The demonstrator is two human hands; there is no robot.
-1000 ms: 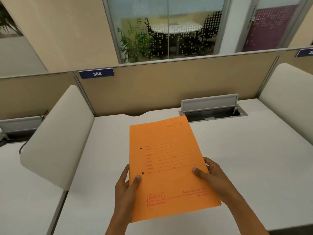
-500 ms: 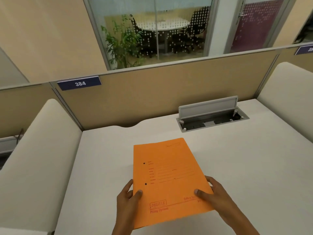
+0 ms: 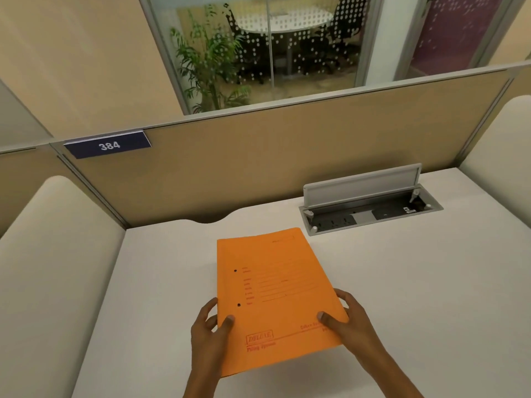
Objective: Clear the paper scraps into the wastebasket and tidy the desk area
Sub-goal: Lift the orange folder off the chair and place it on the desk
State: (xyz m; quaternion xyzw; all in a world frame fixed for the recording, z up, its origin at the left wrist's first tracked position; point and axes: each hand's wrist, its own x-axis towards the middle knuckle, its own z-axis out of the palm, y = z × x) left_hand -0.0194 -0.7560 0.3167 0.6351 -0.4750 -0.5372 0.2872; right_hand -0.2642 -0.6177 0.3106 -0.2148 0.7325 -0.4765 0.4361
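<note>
Hands grip an orange file folder [image 3: 273, 297] over a white worktop [image 3: 416, 282] at cubicle 384. The left hand [image 3: 211, 331] clamps the folder's near left edge, thumb pressed on the cover and fingers curled beneath. The right hand [image 3: 344, 320] clamps the near right edge the same way, thumb lying across the red printed lettering. The folder lies closed, cover up, two punched holes along its left side and red form lines across its middle; its far end points toward the tan partition [image 3: 287, 156]. Whether its underside touches the worktop cannot be told.

Just beyond the folder's far right corner, a grey cable box [image 3: 370, 211] is set into the worktop, its lid [image 3: 362, 183] standing upright and sockets showing inside. A dark blue number plate [image 3: 107, 145] reading 384 hangs at the partition's upper left. Cream side screens [image 3: 57, 254] flank the desk. Behind the partition, a potted plant [image 3: 207, 61] stands against glass, with a round meeting table [image 3: 284, 21] and dark chairs beyond.
</note>
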